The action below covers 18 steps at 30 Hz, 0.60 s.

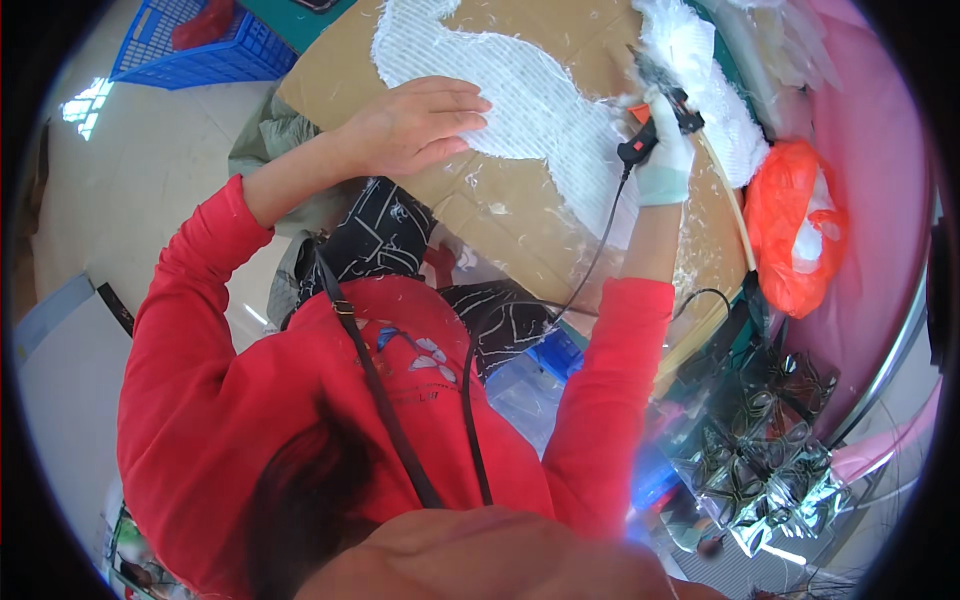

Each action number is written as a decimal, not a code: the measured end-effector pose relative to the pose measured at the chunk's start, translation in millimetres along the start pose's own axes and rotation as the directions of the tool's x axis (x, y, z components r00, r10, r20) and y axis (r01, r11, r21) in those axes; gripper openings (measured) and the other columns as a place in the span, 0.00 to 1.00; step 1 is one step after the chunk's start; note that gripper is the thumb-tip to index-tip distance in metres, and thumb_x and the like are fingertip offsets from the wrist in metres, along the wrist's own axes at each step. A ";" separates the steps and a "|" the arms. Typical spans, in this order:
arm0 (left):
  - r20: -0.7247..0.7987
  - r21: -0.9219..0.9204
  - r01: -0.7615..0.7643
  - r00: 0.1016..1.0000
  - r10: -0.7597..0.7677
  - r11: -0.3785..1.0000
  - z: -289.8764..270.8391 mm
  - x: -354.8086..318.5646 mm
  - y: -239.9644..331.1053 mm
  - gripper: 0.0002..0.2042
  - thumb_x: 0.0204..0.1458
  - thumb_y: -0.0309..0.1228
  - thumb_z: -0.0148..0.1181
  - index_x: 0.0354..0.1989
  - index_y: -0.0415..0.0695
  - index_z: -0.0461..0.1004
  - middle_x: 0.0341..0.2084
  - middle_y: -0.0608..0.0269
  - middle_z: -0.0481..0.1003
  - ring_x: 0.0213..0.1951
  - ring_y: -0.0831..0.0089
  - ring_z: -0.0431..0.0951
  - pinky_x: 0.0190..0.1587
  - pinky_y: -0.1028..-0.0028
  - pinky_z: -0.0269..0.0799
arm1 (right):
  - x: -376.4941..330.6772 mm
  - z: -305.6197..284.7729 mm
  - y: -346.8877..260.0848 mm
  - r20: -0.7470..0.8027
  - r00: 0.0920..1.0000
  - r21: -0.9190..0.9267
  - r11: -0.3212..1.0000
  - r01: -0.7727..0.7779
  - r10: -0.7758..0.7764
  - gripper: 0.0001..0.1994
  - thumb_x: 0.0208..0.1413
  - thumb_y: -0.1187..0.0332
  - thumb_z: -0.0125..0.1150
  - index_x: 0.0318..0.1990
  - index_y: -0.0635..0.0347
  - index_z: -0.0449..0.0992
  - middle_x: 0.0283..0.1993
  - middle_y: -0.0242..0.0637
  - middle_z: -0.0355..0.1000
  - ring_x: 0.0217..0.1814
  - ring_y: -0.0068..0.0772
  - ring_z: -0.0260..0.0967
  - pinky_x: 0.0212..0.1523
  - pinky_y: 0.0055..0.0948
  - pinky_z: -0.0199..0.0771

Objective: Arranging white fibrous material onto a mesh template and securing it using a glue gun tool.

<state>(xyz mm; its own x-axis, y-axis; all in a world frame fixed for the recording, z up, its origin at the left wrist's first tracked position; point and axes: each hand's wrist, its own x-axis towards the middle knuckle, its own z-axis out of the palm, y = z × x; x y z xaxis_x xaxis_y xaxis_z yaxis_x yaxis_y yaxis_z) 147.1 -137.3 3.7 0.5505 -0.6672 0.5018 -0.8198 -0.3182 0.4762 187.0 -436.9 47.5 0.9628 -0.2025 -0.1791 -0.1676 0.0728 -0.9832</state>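
A long, curvy piece of white ribbed fluffy fabric (pixel 505 90) lies across a cardboard sheet (pixel 480 212). My bare left hand (pixel 420 125) rests flat on the fabric's near left edge, its fingers stretched out. On the right, my right hand (pixel 668 160) wears a white glove and is closed around a corded black power tool (pixel 640 146) with an orange part. The tool's metal front end points away from me, beside the fabric's right part; the glove hides some of its body. Its black cable (pixel 598 255) runs back toward me. A white fluffy heap (pixel 690 60) lies beyond the tool.
Loose white fluff is scattered on the cardboard. A red plastic bag (pixel 797 235) with white stuff in it sits at the right, by pink sheeting (pixel 865 150). A blue crate (pixel 205 48) stands at far left. Dark, shiny wrapped pieces (pixel 765 440) lie at lower right.
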 end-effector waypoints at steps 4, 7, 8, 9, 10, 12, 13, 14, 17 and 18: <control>-0.010 0.025 0.003 1.000 -0.003 1.000 -1.5 -5.3 -3.0 0.12 0.45 0.26 0.57 0.39 0.38 0.71 0.46 0.57 0.70 0.50 0.57 0.67 0.50 0.63 0.64 | -6.6 -31.4 2.4 0.060 0.996 0.128 0.989 -0.078 0.070 0.12 0.52 0.63 0.56 0.40 0.61 0.69 0.32 0.42 0.71 0.31 0.37 0.72 0.32 0.36 0.76; -0.018 0.029 -0.012 1.000 0.013 0.999 -0.6 -3.5 -0.4 0.11 0.44 0.26 0.57 0.38 0.38 0.71 0.45 0.57 0.70 0.50 0.58 0.67 0.51 0.63 0.64 | -6.5 -50.9 13.6 0.084 0.979 0.205 0.958 -0.200 0.186 0.17 0.51 0.58 0.57 0.40 0.63 0.69 0.32 0.45 0.71 0.28 0.39 0.71 0.30 0.34 0.76; -0.020 0.028 -0.021 1.000 0.022 0.999 -0.4 -2.6 0.5 0.11 0.44 0.26 0.57 0.38 0.38 0.71 0.44 0.58 0.71 0.50 0.58 0.67 0.50 0.63 0.64 | -4.5 -54.8 17.2 0.083 0.980 0.205 0.959 -0.196 0.183 0.17 0.51 0.58 0.57 0.40 0.63 0.69 0.32 0.45 0.71 0.28 0.39 0.71 0.30 0.34 0.76; -0.022 0.028 -0.024 0.999 0.024 0.999 0.0 -1.7 1.2 0.11 0.44 0.26 0.57 0.38 0.38 0.71 0.44 0.58 0.71 0.50 0.58 0.67 0.50 0.63 0.64 | -4.0 -56.2 18.9 0.058 0.974 0.204 0.953 -0.225 0.218 0.17 0.51 0.58 0.57 0.40 0.64 0.68 0.32 0.46 0.71 0.28 0.39 0.71 0.29 0.33 0.76; -0.022 0.028 -0.021 1.000 0.022 0.999 0.2 -0.9 1.6 0.12 0.44 0.25 0.57 0.38 0.38 0.71 0.44 0.58 0.71 0.50 0.58 0.67 0.50 0.63 0.64 | -2.8 -57.9 21.0 0.033 0.967 0.204 0.945 -0.254 0.252 0.18 0.52 0.58 0.57 0.40 0.65 0.68 0.32 0.48 0.71 0.28 0.39 0.71 0.28 0.32 0.75; -0.023 0.027 -0.022 0.999 0.023 0.999 0.8 -0.5 0.6 0.12 0.44 0.25 0.57 0.39 0.37 0.71 0.44 0.58 0.71 0.50 0.58 0.67 0.50 0.63 0.64 | 2.8 -61.2 23.3 0.046 0.957 0.239 0.927 -0.289 0.287 0.18 0.52 0.58 0.57 0.40 0.65 0.68 0.31 0.48 0.70 0.27 0.39 0.71 0.27 0.31 0.75; -0.030 0.033 -0.018 0.999 0.019 0.999 2.0 -1.3 -1.7 0.12 0.44 0.25 0.57 0.39 0.37 0.71 0.44 0.58 0.71 0.50 0.58 0.67 0.50 0.64 0.65 | 2.8 -60.7 22.9 0.028 0.963 0.219 0.939 -0.267 0.267 0.18 0.52 0.57 0.57 0.40 0.65 0.68 0.31 0.48 0.70 0.27 0.40 0.71 0.27 0.32 0.74; -0.037 0.038 -0.014 0.999 0.016 0.999 2.6 -1.9 -3.5 0.12 0.44 0.25 0.57 0.39 0.37 0.71 0.44 0.58 0.71 0.50 0.58 0.67 0.50 0.64 0.65 | 2.2 -60.7 22.2 0.011 0.969 0.199 0.949 -0.244 0.247 0.18 0.52 0.57 0.56 0.41 0.66 0.68 0.31 0.48 0.70 0.27 0.40 0.71 0.26 0.32 0.74; -0.039 0.072 -0.028 0.999 0.031 0.997 1.8 -4.4 -4.5 0.12 0.44 0.25 0.57 0.39 0.37 0.71 0.44 0.58 0.71 0.50 0.58 0.67 0.50 0.65 0.65 | 0.8 -61.2 20.0 0.017 0.972 0.173 0.957 -0.235 0.235 0.18 0.52 0.59 0.56 0.41 0.66 0.68 0.32 0.47 0.71 0.27 0.40 0.70 0.27 0.33 0.73; -0.041 0.071 -0.029 0.999 0.032 0.997 2.0 -5.4 -3.4 0.12 0.44 0.25 0.57 0.39 0.37 0.71 0.44 0.58 0.71 0.50 0.58 0.67 0.50 0.65 0.65 | -0.2 -62.1 19.0 0.017 0.972 0.171 0.957 -0.234 0.234 0.18 0.52 0.59 0.56 0.41 0.66 0.68 0.32 0.47 0.71 0.27 0.40 0.70 0.27 0.33 0.73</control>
<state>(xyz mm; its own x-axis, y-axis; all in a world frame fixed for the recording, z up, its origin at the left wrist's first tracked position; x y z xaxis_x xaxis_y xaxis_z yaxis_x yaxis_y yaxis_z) 146.6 -134.0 -2.1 0.5303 -0.6490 0.5455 -0.8443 -0.3462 0.4090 170.5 -496.0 26.7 0.9001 -0.1633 -0.4039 -0.3492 0.2839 -0.8930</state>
